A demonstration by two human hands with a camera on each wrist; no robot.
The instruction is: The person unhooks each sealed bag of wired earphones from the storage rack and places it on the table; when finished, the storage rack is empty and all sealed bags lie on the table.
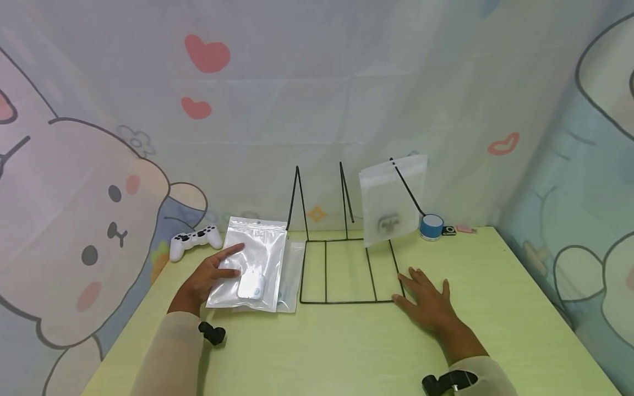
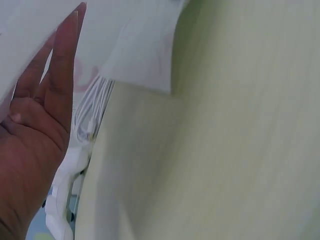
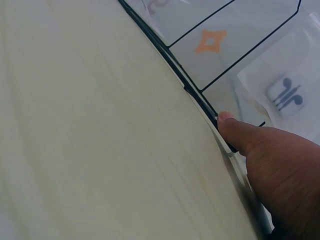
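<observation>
Pale-green table (image 1: pixel 322 352) is being used as work surface. Nr its far edge, black wire rack (image 1: pixel 325 272) is being touched at its R front corner by R hand (image 1: pixel 426 300), fingers spread, nothing being gripped. Rack: prob. light & stiff, apt to slide if knocked; best held by a base bar, not the thin uprights.

Just L of rack, silver pouch (image 1: pixel 260 258) is being held tilted by L hand (image 1: pixel 205 278): two digits are being laid on its front, other fingers seemingly being placed behind, so a pinch is being judged; its exact grip is being partly hidden. Pouch: prob. light, floppy, slippery film; best taken by the zip edge up top, nr the hole, b/c the lower part may sag w/ the white item inside. Clear bag (image 1: pixel 291 275) is being half-covered by pouch.

White bag (image 1: pixel 381 195), prob. thin & soft, is being borne by rack's R hook. White controller (image 1: pixel 195 237) is being seen far L; blue-sided tub (image 1: pixel 431 226), small black item (image 1: pixel 448 231) & pink item (image 1: pixel 465 229) are being seen far R.
</observation>
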